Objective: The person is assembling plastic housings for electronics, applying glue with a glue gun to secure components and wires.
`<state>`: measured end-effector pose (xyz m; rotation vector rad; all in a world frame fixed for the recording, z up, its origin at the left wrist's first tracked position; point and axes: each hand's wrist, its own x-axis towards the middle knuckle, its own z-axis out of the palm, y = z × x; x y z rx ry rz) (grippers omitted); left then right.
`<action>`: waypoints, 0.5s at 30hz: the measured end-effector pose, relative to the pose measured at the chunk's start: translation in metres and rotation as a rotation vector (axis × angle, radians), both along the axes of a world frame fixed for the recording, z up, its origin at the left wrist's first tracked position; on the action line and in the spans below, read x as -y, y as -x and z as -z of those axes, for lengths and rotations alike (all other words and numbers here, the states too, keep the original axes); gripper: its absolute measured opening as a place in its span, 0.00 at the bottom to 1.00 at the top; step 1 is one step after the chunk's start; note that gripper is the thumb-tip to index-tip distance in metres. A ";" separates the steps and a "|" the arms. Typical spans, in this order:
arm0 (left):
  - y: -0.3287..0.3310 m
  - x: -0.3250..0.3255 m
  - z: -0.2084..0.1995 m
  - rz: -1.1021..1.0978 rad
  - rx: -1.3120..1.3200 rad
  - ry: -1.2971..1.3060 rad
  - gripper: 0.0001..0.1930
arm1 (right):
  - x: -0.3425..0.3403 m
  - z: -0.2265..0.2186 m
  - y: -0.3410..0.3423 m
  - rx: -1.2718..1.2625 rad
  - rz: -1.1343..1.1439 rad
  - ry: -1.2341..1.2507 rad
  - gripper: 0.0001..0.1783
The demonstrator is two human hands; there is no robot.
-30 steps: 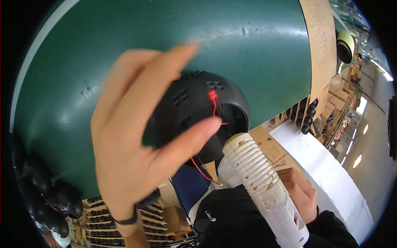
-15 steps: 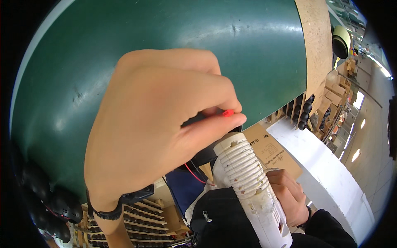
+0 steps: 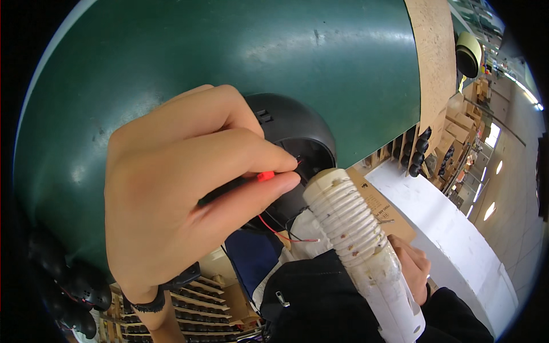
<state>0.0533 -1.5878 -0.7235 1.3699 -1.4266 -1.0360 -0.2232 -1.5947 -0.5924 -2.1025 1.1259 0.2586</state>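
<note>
My left hand point(image 3: 183, 183) is closed in a pinch, with a small red connector-like piece point(image 3: 266, 176) between thumb and forefinger. Beneath the fingertips sits a round black plastic shell point(image 3: 309, 123) with an open hollow; my hand covers part of it. A red wire point(image 3: 274, 230) with a pale end hangs by the shell's near side. Pointing at the hollow is a white, ribbed, stained tool point(image 3: 354, 223), which looks like a hot glue gun. My right hand point(image 3: 413, 268) curls beside and behind its body; its grip is partly hidden.
The shell rests at the near edge of a green tabletop point(image 3: 366, 74). Several black shells point(image 3: 86, 286) lie at the lower left, above slatted racks point(image 3: 200, 303). On the right are a cardboard box point(image 3: 380, 200), a white surface point(image 3: 440, 228) and a roll of tape point(image 3: 469, 54).
My left hand has moved left and slightly down with the red piece, uncovering more of the black shell. The white tool and my right hand have shifted a little to the right.
</note>
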 end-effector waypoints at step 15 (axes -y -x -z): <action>-0.005 -0.062 0.007 0.107 -0.030 -0.272 0.57 | 0.013 0.003 -0.004 0.139 -0.129 -0.222 0.17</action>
